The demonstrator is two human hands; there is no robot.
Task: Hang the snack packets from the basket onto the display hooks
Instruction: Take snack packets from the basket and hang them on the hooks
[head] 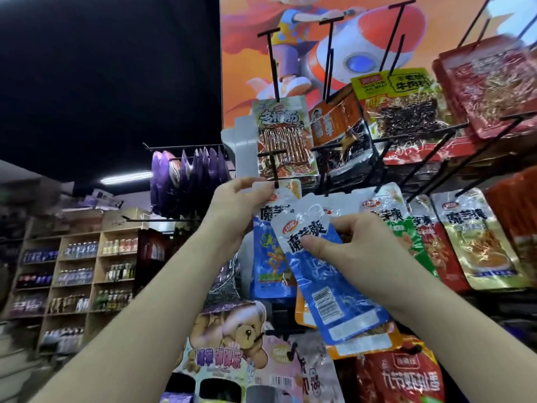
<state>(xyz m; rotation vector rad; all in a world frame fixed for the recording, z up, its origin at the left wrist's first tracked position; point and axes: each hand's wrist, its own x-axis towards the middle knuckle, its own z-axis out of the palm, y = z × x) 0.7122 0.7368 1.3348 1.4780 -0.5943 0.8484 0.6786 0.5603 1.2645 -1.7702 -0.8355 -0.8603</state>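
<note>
While my left hand (pixel 236 207) pinches a blue foil snack packet (pixel 267 257) by its top at a black wire hook (pixel 274 171), my right hand (pixel 357 245) grips a blue-and-white foil packet (pixel 325 280).

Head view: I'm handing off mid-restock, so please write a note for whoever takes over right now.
Left grip pinches the top of a blue packet at the tip of a black hook; whether it is threaded on is unclear.
Right grip holds a bunch of packets, blue in front, orange behind.
Done: hung packets fill the rack to the right.
Left: seat this packet, then hang the bunch. Basket out of view.
</note>
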